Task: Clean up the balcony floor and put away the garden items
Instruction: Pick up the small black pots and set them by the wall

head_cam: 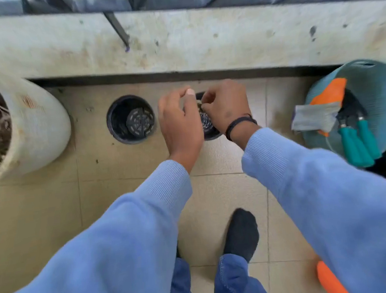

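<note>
Two small black plastic pots stand on the beige tiled floor by the balcony wall. The left black pot (130, 119) is empty and fully in view. The right black pot (207, 126) is mostly hidden behind my hands. My left hand (180, 121) hovers over that pot with fingers curled, thumb up. My right hand (227, 106) pinches a small pale scrap of debris (199, 103) just above the pot's mouth. Whether the left hand touches the scrap is not visible.
A large white planter (38, 126) with soil and a green plant stands at left. At right, a teal basket (374, 90) holds teal-handled garden tools (359, 140), an orange item and a grey cloth. An orange handle (331, 280) lies lower right. My socked foot (241, 233) rests on the tiles.
</note>
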### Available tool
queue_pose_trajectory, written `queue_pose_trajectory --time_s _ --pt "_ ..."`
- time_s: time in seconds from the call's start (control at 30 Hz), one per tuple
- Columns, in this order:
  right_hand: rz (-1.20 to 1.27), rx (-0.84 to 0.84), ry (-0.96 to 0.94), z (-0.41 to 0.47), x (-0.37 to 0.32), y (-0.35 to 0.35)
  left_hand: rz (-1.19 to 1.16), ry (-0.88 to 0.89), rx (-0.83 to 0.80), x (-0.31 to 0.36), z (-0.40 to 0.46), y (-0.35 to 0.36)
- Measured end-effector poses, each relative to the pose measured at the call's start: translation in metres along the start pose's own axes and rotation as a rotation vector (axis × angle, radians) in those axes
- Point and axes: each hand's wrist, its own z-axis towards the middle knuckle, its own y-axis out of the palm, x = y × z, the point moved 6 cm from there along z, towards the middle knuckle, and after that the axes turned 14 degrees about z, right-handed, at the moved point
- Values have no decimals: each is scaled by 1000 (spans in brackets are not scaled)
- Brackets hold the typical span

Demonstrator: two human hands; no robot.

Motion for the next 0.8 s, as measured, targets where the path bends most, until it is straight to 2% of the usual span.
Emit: queue_pose_trajectory --time_s 0.13,0.2,0.27,0.4,0.53,0.67,0.8 --pt "747 112 153 -50 -45 -74 -490 -338 -101 71 -18 -46" --pt "1012 128 180 -77 -81 -114 -669 -385 -158 130 -36 -76" --pt "1164 219 148 -106 -115 -164 -704 -356 -216 197 -62 -108" --pt "1266 444 7 -164 -170 -261 -665 -212 -256 306 -115 -162" --pt "1239 685 -50 -234 -181 -354 -557 -5 -316 385 -178 -186" --pt "1205 876 -22 -307 -142 -400 -592 98 -491 416 -261 -171" --pt "1316 1062 122 -404 -64 -401 -467 206 -742 397 -374 -132"
